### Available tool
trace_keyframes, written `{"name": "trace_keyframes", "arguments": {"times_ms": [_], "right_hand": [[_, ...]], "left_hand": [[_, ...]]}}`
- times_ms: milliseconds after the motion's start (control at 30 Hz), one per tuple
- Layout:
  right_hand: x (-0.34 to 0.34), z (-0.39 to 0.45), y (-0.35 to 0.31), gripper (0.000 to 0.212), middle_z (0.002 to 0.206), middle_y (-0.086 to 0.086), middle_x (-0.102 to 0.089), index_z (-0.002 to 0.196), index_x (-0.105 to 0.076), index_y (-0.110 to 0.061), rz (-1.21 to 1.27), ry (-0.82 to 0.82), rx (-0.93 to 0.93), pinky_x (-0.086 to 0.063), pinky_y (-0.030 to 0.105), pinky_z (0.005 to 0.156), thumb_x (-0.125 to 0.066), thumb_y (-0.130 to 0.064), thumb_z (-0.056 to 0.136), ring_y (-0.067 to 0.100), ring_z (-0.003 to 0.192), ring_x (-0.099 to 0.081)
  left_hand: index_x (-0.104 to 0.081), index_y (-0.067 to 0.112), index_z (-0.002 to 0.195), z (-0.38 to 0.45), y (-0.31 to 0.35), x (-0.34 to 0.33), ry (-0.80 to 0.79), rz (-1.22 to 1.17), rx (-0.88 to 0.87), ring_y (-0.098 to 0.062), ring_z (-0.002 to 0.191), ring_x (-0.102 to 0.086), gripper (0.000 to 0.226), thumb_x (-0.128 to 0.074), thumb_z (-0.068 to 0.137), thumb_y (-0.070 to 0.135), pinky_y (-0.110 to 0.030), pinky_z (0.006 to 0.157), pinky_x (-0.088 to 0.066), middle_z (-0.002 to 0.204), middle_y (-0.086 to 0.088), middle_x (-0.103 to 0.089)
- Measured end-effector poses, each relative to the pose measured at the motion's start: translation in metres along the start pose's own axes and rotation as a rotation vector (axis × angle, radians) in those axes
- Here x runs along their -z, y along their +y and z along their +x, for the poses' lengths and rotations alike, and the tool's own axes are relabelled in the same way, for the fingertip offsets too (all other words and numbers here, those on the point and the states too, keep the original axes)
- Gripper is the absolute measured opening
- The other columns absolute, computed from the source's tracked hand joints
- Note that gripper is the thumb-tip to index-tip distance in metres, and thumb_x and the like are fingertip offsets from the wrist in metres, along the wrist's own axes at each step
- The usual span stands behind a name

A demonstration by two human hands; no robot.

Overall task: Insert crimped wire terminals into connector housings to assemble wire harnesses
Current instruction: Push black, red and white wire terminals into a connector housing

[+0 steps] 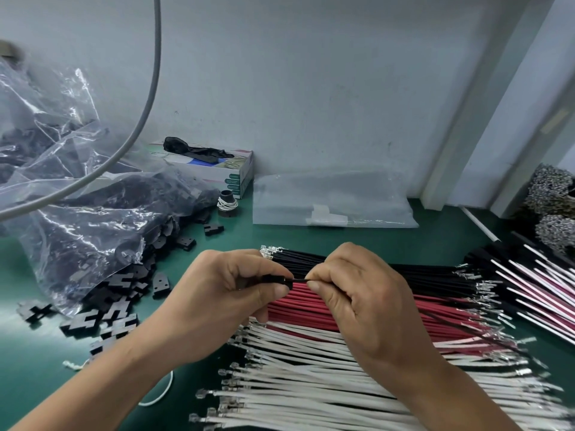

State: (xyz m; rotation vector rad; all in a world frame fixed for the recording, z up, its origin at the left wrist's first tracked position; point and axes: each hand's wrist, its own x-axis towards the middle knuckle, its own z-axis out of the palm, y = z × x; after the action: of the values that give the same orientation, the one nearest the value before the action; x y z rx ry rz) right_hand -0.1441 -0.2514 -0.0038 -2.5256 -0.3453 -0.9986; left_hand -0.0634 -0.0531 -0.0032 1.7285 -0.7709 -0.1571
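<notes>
My left hand (230,293) grips a small black connector housing (280,280) between thumb and fingers. My right hand (357,293) pinches a black wire (299,279) whose end meets the housing's right face; the wire trails off to the lower right under that hand. Both hands hover over rows of crimped wires on the green mat: black wires (420,270) at the back, red wires (311,301) in the middle, white wires (295,377) nearest me. Loose black housings (105,321) lie in a heap to the left.
A clear plastic bag (77,219) full of housings slumps at the left, with a grey cable (149,98) arcing over it. A tissue box (214,169) and a flat plastic bag (333,200) sit by the wall. Finished harnesses (535,284) and terminal reels (550,194) lie at the right.
</notes>
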Motion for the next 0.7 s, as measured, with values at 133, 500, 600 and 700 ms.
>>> {"name": "trace_keyframes", "arguments": {"times_ms": [133, 500, 600, 700], "right_hand": [[-0.004, -0.001, -0.005, 0.017, 0.086, -0.007, -0.055, 0.09, -0.07, -0.015, 0.023, 0.002, 0.016, -0.049, 0.034, 0.068, -0.059, -0.025, 0.098, 0.013, 0.078, -0.055], [-0.002, 0.005, -0.008, 0.006, 0.094, 0.0, -0.064, 0.095, -0.075, -0.015, -0.264, 0.126, 0.153, -0.05, 0.033, 0.066, -0.071, -0.02, 0.094, 0.019, 0.084, -0.054], [-0.014, 0.0, -0.012, 0.015, 0.092, -0.013, -0.061, 0.103, -0.074, -0.029, -0.228, -0.231, 0.006, -0.051, 0.034, 0.073, -0.073, -0.036, 0.09, 0.011, 0.087, -0.053], [-0.02, 0.001, -0.01, 0.017, 0.093, -0.017, -0.056, 0.106, -0.073, -0.035, -0.12, -0.276, -0.131, -0.046, 0.028, 0.08, -0.067, -0.041, 0.093, 0.005, 0.092, -0.05]], "left_hand": [[-0.083, 0.03, 0.094, -0.002, -0.001, 0.002, 0.001, -0.006, -0.032, -0.014, 0.055, -0.066, 0.016, -0.081, 0.085, 0.017, -0.026, 0.054, -0.052, 0.073, 0.002, -0.069], [-0.082, 0.024, 0.101, 0.003, 0.002, 0.01, 0.226, -0.308, 0.063, -0.023, 0.052, -0.064, 0.026, -0.076, 0.077, 0.024, -0.029, 0.047, -0.055, 0.077, -0.015, -0.075], [-0.083, 0.019, 0.097, 0.006, 0.001, 0.011, 0.259, -0.371, 0.117, -0.021, 0.051, -0.062, 0.024, -0.075, 0.075, 0.022, -0.026, 0.046, -0.052, 0.077, -0.016, -0.074], [-0.083, 0.019, 0.096, 0.006, -0.003, 0.013, 0.265, -0.364, 0.138, -0.021, 0.052, -0.062, 0.024, -0.075, 0.074, 0.023, -0.025, 0.047, -0.052, 0.077, -0.017, -0.075]]}}
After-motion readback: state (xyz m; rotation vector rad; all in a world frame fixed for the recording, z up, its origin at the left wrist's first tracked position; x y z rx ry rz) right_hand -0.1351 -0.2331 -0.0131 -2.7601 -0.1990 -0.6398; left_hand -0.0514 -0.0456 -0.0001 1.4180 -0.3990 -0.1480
